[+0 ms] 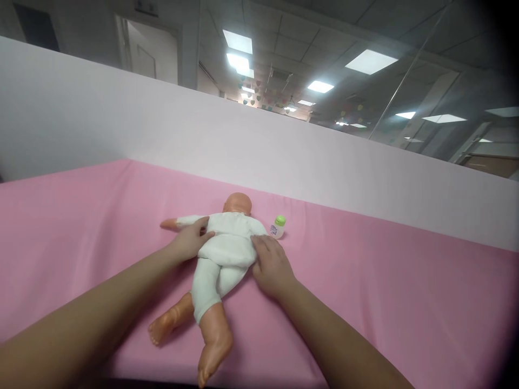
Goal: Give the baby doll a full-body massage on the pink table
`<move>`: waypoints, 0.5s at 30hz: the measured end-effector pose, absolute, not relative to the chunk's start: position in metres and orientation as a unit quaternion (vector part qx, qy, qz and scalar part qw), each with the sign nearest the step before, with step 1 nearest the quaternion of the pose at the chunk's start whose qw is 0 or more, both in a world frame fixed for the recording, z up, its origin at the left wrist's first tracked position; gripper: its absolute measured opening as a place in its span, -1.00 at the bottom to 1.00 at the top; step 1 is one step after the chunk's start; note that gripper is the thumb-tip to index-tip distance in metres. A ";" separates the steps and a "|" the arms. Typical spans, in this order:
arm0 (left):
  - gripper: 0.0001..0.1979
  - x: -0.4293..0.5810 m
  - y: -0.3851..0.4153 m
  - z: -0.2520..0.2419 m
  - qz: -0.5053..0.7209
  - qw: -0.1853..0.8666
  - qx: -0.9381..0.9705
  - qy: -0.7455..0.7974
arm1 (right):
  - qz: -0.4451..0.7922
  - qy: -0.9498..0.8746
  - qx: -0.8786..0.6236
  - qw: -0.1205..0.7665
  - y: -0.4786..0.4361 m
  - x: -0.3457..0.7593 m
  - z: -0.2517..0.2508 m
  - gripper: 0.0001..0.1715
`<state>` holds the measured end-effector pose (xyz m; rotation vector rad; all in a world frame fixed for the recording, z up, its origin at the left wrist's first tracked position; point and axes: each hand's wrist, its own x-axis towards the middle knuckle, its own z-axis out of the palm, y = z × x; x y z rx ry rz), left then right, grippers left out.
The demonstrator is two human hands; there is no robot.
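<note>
Doll: a plastic baby doll in a white soft-cloth suit (227, 246) lies flat near the middle of the desk, bald head pointing away from the person and bare legs towards them. It appears to be face down, though the face itself does not show.
Desk: a wide desk under a smooth pink cloth (385, 292) carries everything. The cloth probably gives the doll a soft bed that does not slip.
Left hand: the left hand (190, 241) is open, with its fingers laid over the doll's side just below the outstretched arm. It presses rather than clutches, a hold that looks meant to steady the trunk.
Right hand: the right hand (271, 266) is open and palm down. Its fingertips touch the white suit at the hip on the other side, and the heel of the palm rests on the pink cloth.
Both together: the hands bracket the trunk from either side, so the doll is likely kept from rolling.
Bottle: a small white plastic bottle with a green cap (278, 227) stands upright just beyond the right hand, near the doll's shoulder but apart from it. It seems within easy reach yet out of the arms' way.
Backdrop: a plain white partition wall (284, 156) closes off the far edge of the desk.
</note>
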<state>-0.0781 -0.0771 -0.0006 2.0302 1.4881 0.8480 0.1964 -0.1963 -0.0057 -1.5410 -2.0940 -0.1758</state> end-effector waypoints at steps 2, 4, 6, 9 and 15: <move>-0.37 -0.075 -0.085 0.005 0.290 0.155 0.766 0.553 | -0.041 -0.781 -0.559 0.276 -0.201 0.193 -0.003 -0.23; -0.48 -0.071 -0.095 0.010 0.291 0.085 0.777 0.552 | -0.012 -0.777 -0.562 0.283 -0.205 0.191 -0.001 -0.23; -0.54 -0.067 -0.103 0.014 0.308 0.075 0.794 0.518 | 0.019 -0.772 -0.569 0.284 -0.207 0.191 0.002 -0.20; -0.55 -0.061 -0.109 0.016 0.363 0.173 0.786 0.470 | 0.057 -0.771 -0.564 0.289 -0.207 0.196 0.005 -0.19; -0.55 -0.046 -0.126 0.018 0.403 0.278 0.766 0.417 | 0.094 -0.769 -0.546 0.320 -0.205 0.198 0.007 -0.42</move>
